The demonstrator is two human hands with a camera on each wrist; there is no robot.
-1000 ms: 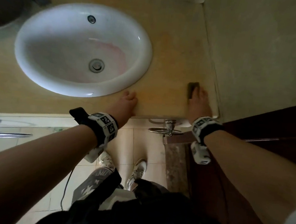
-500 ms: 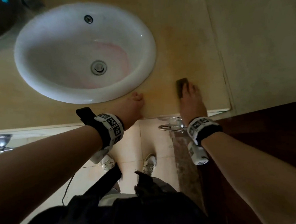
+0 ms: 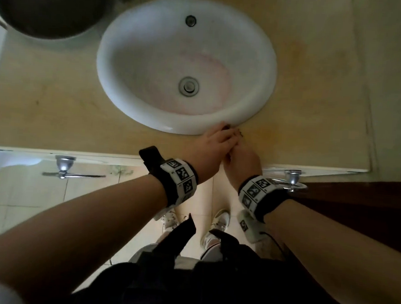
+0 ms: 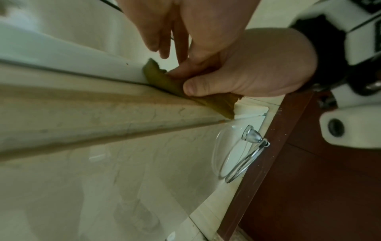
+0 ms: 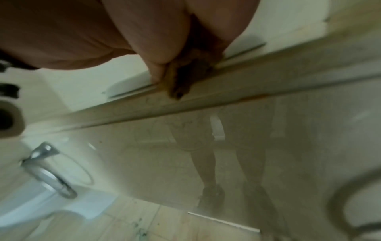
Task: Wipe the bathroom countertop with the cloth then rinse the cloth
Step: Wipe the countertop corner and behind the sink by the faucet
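An olive-brown cloth point(image 4: 164, 81) lies bunched on the beige countertop point(image 3: 55, 108), against the front rim of the white sink point(image 3: 173, 123). My right hand point(image 3: 242, 154) grips it, thumb on its near side and bent fingers on top. In the head view the cloth is almost wholly hidden under the hands. My left hand point(image 3: 215, 141) lies over the right hand's fingers, its own fingers point(image 4: 156, 40) hanging relaxed above the rim and holding nothing. The blurred right wrist view shows the cloth point(image 5: 185, 81) under the palm at the counter's front edge.
A dark round basin point(image 3: 46, 5) stands at the counter's back left. A wall point(image 3: 394, 82) closes the counter's right end, with a dark wooden door point(image 3: 356, 210) below. Chrome towel rings point(image 3: 292, 179) point(image 3: 63, 168) hang under the front edge.
My right hand has slid the cloth leftward from the counter's right end to the front of the sink rim. My left hand has moved right and now lies on the right hand.
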